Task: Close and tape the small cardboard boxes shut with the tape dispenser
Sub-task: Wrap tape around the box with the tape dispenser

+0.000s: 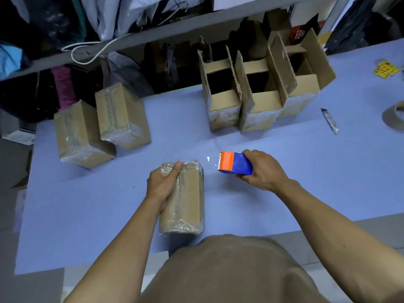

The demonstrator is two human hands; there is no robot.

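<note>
Here the taping of one box (pixel 185 197) was in hand, and by the look of it near its end; the box lay closed on the table (pixel 87 215) just in front of the person, with clear tape along its top and over both ends; the left hand (pixel 162 185) held it down, fingers wrapped over its left edge and thumb lying along the top; the right hand (pixel 262 171), just right of the box's far end, gripped the dispenser (pixel 235 165), fingers curled round its blue body, orange head pointing at the box; a thin strip of tape seemed to run from that head to the box's far corner, though it was too faint to be sure.

The next move, I judged, called for tearing the tape at the blade, smoothing the loose end down, and setting the box aside; then fetching an open one.

Counted from the box in hand: two taped boxes (pixel 102 127) lay beyond it to the left; three open boxes (pixel 258 90), flaps up, stood beyond it to the right; so six boxes in all, one dispenser, one spare tape roll (pixel 393 115) at the far right edge, and one knife (pixel 330 121) near that roll.
</note>
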